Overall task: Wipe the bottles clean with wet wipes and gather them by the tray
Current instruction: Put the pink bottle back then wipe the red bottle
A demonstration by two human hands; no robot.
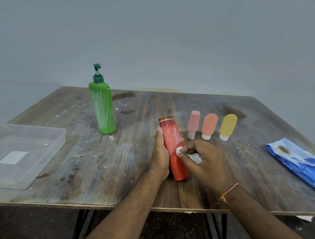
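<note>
Red bottle [173, 149]: smooth plastic, tall with a gold band under its cap, streaked with white smears; it stands tilted near the table's front edge, between the two hands.
Left hand [160, 154]: forearm reaches in from below; palm lies flat along the bottle's left side, fingers wrapped behind it, thumb up near the shoulder, gripping.
Right hand [203, 159]: wrist bent inward, a thin orange thread tied round it; fingers curled, pinching a crumpled wet wipe [192, 155] whose white tip presses on the bottle's front.
Green pump bottle [102, 108]: upright, chalky streaks, well beyond the left fingertips.
Small tubes: pink tube [193, 124], orange tube [209, 126] and yellow tube [228, 126], matte, standing on white caps, just beyond the right knuckles.
Tray [56, 140]: clear plastic, rectangular, far left of the left hand.
Wipes pack [307, 168]: glossy blue, flat, right of the right hand.
Table [99, 166]: worn wood grain, speckled white.
</note>
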